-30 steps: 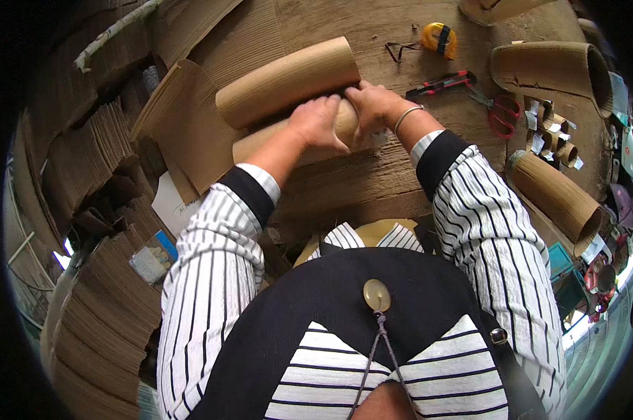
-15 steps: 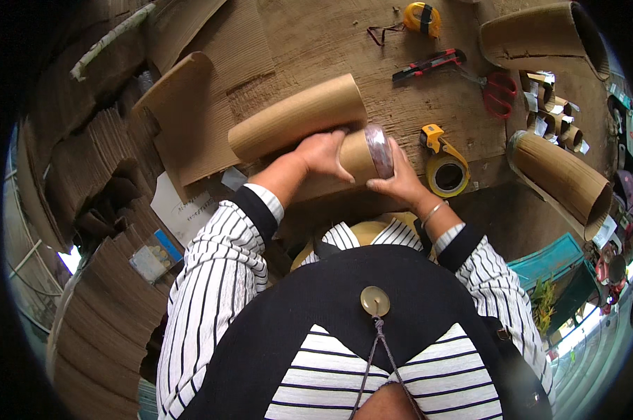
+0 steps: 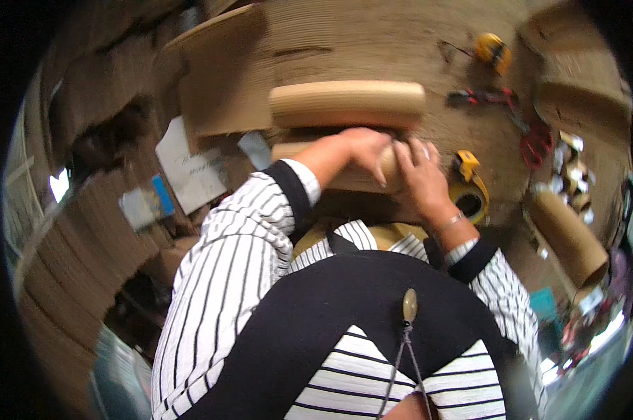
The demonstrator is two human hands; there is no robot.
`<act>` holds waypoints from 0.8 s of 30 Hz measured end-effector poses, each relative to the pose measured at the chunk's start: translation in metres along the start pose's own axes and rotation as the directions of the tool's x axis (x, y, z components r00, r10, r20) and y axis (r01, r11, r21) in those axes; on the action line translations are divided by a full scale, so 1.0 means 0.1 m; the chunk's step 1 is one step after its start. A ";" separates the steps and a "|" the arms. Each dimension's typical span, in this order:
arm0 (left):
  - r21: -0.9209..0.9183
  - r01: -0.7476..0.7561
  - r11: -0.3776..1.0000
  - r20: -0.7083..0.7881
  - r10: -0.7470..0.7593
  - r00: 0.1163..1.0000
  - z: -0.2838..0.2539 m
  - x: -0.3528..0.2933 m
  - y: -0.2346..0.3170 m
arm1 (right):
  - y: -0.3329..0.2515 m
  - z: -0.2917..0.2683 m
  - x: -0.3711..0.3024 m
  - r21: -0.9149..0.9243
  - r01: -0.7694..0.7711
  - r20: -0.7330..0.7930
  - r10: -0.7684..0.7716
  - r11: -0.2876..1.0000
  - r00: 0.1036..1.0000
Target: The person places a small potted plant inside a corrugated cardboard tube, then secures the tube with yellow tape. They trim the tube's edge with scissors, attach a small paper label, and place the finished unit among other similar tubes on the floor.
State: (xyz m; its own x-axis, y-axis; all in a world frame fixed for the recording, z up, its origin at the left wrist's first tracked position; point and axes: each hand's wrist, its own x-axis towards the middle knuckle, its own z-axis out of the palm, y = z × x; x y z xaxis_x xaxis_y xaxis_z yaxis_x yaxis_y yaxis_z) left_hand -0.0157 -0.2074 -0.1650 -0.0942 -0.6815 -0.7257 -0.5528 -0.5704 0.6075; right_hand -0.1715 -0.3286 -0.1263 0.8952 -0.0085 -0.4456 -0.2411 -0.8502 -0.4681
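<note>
While the left hand (image 3: 364,148) wraps its grip around the near cardboard tube (image 3: 388,166), the right hand (image 3: 426,179) curls closely over its right end; the far tube (image 3: 348,103) lies alongside.

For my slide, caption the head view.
Left hand and right hand on a brown tube, with a second tube lying just beyond it.

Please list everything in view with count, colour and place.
Wooden table: one, brown, centre
Held cardboard tube: one, tan, under hands
Second tube: one, tan, behind it
Tape measure: one, yellow, upper right
Utility knife: one, red-black, upper right
Scissors: one, red-handled, right
Tape dispenser: one, yellow, centre right
Wide cardboard tubes: at least two, brown, right
Small cardboard tubes: several, brown, right
Sheet: one, white, left
Cardboard sheets: several, brown, left
Pendant: one, beige, chest
Left hand, right hand: two, bare, centre
</note>
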 end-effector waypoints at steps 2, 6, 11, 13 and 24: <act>-0.012 -0.030 0.999 -0.080 0.029 0.996 0.05 -0.11 0.03 | -0.08 0.07 0.02 -0.151 -0.011 0.041 0.018 0.989 0.999; 0.014 -0.053 0.999 -0.181 0.055 0.982 0.16 -0.06 -0.04 | -0.25 -0.06 0.30 -0.340 0.039 0.045 -0.026 0.940 0.999; 0.022 -0.111 0.994 -0.104 0.113 0.988 0.09 -0.04 -0.03 | -0.23 -0.17 0.35 -0.191 0.067 0.212 -0.026 0.979 0.977; 0.052 -0.109 0.993 -0.112 0.114 0.987 0.13 -0.06 0.00 | -0.31 -0.14 0.30 -0.196 0.013 0.197 0.026 0.981 0.980; 0.117 -0.149 0.982 -0.210 0.171 0.963 0.39 0.06 0.16 | -0.20 0.06 0.15 -0.286 0.064 0.150 -0.022 0.956 0.988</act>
State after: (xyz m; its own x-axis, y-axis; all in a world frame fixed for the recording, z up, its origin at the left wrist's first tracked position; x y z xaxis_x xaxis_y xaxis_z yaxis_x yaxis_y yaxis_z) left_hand -0.0574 -0.2026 -0.1725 -0.0115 -0.8497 -0.5271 -0.6259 -0.4050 0.6665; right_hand -0.1560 -0.3085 -0.1283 0.8338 0.0890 -0.5449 -0.0656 -0.9639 -0.2579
